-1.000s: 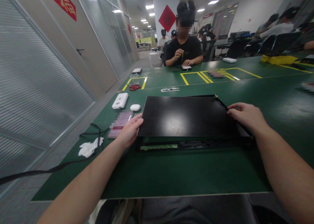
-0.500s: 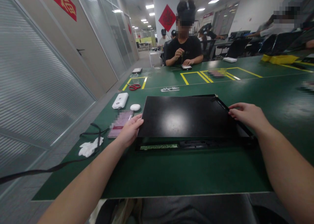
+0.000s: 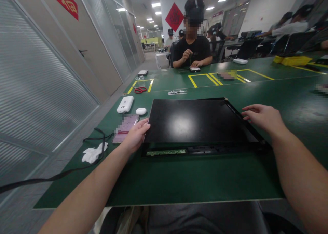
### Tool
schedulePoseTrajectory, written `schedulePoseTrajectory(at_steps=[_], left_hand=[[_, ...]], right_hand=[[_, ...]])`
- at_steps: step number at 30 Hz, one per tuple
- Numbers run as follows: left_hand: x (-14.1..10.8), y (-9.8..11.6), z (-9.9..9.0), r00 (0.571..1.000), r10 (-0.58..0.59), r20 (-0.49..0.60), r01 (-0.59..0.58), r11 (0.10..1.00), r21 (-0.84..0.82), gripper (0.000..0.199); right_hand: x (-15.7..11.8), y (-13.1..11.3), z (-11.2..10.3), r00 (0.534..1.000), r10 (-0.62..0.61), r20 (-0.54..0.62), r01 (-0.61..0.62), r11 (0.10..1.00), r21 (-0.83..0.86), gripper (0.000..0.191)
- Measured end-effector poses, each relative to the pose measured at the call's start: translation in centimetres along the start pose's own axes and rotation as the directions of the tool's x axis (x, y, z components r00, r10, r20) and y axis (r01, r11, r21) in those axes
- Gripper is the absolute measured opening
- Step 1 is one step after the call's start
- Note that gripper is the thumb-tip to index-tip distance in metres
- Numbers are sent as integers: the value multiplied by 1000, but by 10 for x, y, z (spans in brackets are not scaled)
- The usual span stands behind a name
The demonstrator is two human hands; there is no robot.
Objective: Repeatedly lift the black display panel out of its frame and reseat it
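A flat black panel (image 3: 189,121) lies tilted over a shallow black frame (image 3: 217,149), whose near edge shows a green circuit strip (image 3: 166,152). My left hand (image 3: 136,135) grips the panel's left edge, thumb on top and fingers along the side. Beside the frame's right edge is my right hand (image 3: 263,117), fingers apart and bent, a small gap between its fingertips and the frame. Nothing shows in the right hand.
On the green table (image 3: 200,182), a phone (image 3: 125,128), white power bank (image 3: 125,104), white case (image 3: 141,111), crumpled tissue (image 3: 93,153) and black strap (image 3: 103,138) lie left. Red scissors (image 3: 140,90) and small parts (image 3: 177,92) lie beyond. A person (image 3: 192,49) sits opposite.
My right hand has let go of the frame's right edge and moved slightly right, its fingers opening. My left hand still holds the panel, which has hardly moved.
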State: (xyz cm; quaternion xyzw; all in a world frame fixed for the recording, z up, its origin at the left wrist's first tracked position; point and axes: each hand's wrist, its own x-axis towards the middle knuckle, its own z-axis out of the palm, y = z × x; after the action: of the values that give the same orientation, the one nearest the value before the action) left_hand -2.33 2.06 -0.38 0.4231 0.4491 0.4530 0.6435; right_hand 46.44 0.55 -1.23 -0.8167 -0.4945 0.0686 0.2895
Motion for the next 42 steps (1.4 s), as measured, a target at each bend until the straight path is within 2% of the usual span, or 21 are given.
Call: schedulePoseTrajectory(at_steps=[4, 10, 22, 29, 33, 36, 38, 40, 42], left_hand=[[-1, 1, 3, 1000, 6, -4, -6, 1000, 7, 56], [-3, 2, 5, 999, 12, -33, -12, 1000, 7, 49], [-2, 0, 3, 999, 16, -35, -16, 1000, -4, 47], [-3, 0, 3, 999, 38, -23, -37, 999, 21, 44], [-3, -4, 3, 995, 90, -35, -88, 995, 42, 46], [-1, -6, 1, 988, 151, -37, -146, 982, 117, 49], [0, -6, -3, 977, 212, -31, -200, 952, 234, 48], [3, -6, -9, 954, 298, -33, -258, 874, 412, 43], [5, -6, -16, 933, 357, -40, -260, 748, 611, 40]], right_hand=[[-6, -10, -10, 994, 99, 36, -98, 995, -22, 30], [-9, -18, -14, 998, 62, -14, -62, 997, -52, 31], [-5, -17, -8, 980, 121, 159, -109, 991, -79, 36], [-5, -15, -5, 990, 71, 120, -59, 993, -103, 30], [-5, -17, -5, 992, 64, 112, -50, 991, -124, 30], [-5, -19, -7, 992, 67, 105, -51, 988, -148, 29], [-5, -19, -7, 989, 83, 120, -65, 986, -151, 29], [-5, -19, -7, 987, 92, 133, -72, 987, -146, 29], [-4, -18, -6, 987, 91, 133, -72, 987, -144, 29]])
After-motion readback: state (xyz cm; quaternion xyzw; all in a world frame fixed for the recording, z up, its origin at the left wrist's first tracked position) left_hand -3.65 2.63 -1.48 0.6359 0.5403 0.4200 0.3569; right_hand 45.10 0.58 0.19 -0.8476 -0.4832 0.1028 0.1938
